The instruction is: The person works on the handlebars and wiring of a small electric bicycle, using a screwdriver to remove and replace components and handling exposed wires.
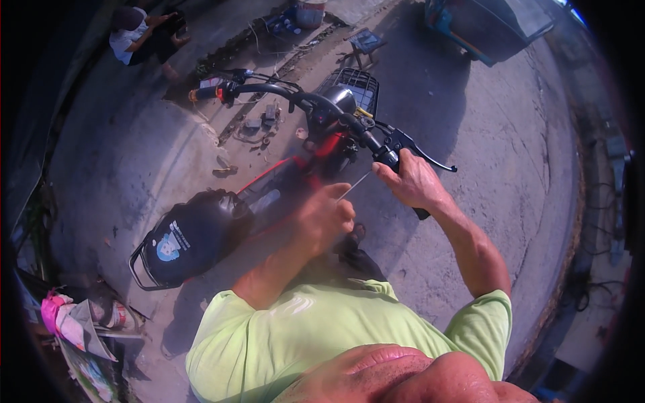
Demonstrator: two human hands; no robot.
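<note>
A red electric bike with a dark handlebar (265, 88) stands in front of me, its front wheel end pointing away. My right hand (416, 181) is wrapped round the right grip, below the black brake lever (437, 160). Closed and a little blurred, my left hand (326, 218) holds a screwdriver (355, 186); only its thin metal shaft shows, pointing at the switch housing (386, 156) beside the right grip. The handle is hidden in my fingers. Whether the tip touches the housing I cannot tell.
The bike's black seat (195, 232) is at left, its wire basket (366, 91) ahead. Small parts (269, 115) lie on the concrete beyond the frame. A person (138, 33) squats at far left. A folding stool (365, 43), a bucket (310, 12) and a large cart (484, 30) stand farther off.
</note>
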